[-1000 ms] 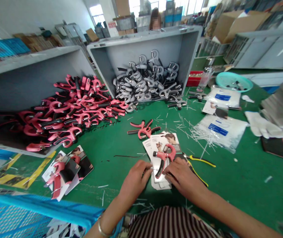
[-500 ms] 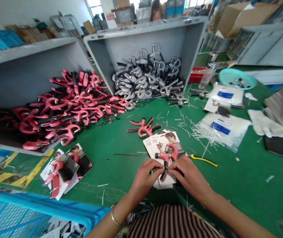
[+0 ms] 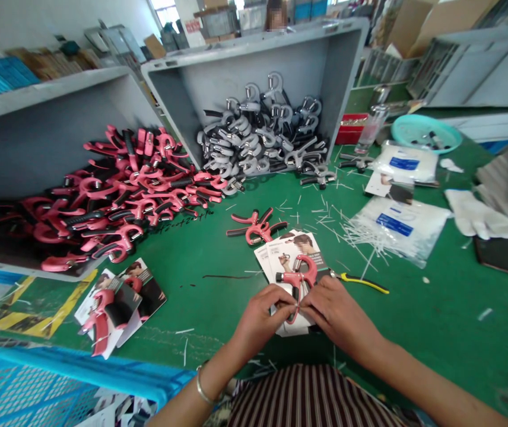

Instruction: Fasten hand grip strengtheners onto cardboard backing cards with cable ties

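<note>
A pink and black hand grip strengthener (image 3: 306, 271) lies on a small stack of printed cards (image 3: 276, 255) in front of me. My left hand (image 3: 268, 308) is closed in a pinch at its handles from the left. From the right my right hand (image 3: 336, 308) pinches at the same spot, and the fingertips of both hands meet there. Any thin tie between the fingertips is too small to make out. Just beyond the cards is another pink hand grip strengthener (image 3: 257, 228). Yellow-handled pliers (image 3: 365, 282) lie beside my right hand.
Grey bins hold pink grips (image 3: 133, 184) and grey grips (image 3: 258, 136). Thin white ties (image 3: 361, 237) spill from a plastic bag (image 3: 409, 231). Carded pink grips (image 3: 111, 308) lie left, above a blue crate (image 3: 58, 373). A white glove (image 3: 480, 216) and a turquoise dish (image 3: 425, 133) are at right.
The lower handle of the pink grip has turned slightly under my fingers, and my fingertips have come closer together. The camera view has shifted a little.
</note>
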`<state>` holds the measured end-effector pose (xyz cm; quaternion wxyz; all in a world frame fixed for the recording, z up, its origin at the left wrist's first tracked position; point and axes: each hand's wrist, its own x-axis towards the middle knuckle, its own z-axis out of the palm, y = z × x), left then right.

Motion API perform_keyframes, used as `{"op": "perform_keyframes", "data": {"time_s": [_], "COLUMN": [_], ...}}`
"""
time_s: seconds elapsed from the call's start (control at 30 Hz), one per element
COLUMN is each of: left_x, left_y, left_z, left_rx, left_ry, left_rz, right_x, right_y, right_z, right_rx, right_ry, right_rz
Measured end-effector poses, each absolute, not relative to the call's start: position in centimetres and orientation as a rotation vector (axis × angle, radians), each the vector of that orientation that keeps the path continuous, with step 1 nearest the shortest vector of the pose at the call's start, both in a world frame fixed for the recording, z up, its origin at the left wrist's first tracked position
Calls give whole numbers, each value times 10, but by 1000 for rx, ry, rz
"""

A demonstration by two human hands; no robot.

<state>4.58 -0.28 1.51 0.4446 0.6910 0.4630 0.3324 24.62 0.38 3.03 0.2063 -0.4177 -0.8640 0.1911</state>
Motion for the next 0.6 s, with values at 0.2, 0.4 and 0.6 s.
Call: {"op": "perform_keyframes", "data": {"time_s": [0.2,0.4,0.6], "left_x": [46,43,48], "left_y": [-3,-4,-6], "left_z": [15,40,57], "left_rx": [1895,2263,2682], "left_ry": [1145,1067,1229], "left_rz": [781,538,376], "right_x": [248,246,240], "right_y": [3,1,3], "right_z": [28,25,32], "right_rx": [-1137,-1214,-1182], "right_ry": [-2384,-2248,-2310], "right_rz": [586,721,656]}}
